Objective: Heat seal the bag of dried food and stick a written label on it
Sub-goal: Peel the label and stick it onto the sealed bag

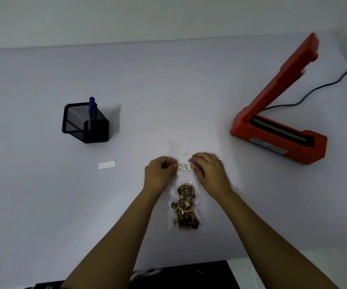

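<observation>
A clear plastic bag (184, 180) lies flat on the table in front of me, with brown dried food (185, 207) gathered in its near end. A small white written label (183, 166) sits across the bag's upper part. My left hand (161, 171) pinches the label's left end and my right hand (209, 171) pinches its right end, both resting on the bag. The orange heat sealer (279, 126) stands at the right with its arm raised.
A black mesh pen holder (85, 123) with a blue marker (92, 109) stands at the left. A white strip of paper (106, 165) lies near it. The sealer's black cord (314, 90) runs to the right edge. The table's near edge is just below my forearms.
</observation>
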The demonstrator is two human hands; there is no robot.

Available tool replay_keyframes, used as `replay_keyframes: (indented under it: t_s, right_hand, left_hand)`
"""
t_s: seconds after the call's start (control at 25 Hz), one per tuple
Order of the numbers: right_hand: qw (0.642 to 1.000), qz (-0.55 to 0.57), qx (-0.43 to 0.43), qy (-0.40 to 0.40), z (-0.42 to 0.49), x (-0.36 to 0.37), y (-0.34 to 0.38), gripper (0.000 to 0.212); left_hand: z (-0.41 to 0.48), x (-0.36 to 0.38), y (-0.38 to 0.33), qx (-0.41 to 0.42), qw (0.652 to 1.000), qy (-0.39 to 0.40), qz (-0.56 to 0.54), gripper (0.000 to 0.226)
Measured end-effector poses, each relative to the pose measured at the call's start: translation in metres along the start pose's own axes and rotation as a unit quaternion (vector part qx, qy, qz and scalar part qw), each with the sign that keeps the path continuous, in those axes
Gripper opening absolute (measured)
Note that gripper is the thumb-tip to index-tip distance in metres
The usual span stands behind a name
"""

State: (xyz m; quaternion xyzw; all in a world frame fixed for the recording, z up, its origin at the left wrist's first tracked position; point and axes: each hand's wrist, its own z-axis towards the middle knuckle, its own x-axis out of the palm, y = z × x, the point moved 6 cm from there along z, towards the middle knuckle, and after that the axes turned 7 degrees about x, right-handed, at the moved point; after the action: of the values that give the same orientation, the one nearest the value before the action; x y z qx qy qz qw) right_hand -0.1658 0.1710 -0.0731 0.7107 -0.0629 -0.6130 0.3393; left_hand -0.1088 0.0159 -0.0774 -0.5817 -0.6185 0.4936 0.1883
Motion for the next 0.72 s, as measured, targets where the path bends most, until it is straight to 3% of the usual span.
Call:
replay_keyframes:
  t_s: [0.32,0.72]
  right_hand:
    - [0.994,0.103,0.033,0.028,0.0001,-0.0001,-0.0076,0.026]
    - [0.993,0.104,0.06,0.02,-0.0007,0.0047,-0.01,0.027]
  left_hand:
    - [0.0045,0.0038,-0.0028,0.021,0.996,-0.02,0.09,0.012]
    - [0.0003,0.0065,-0.0021,0.039,0.991,-0.047,0.118,0.011]
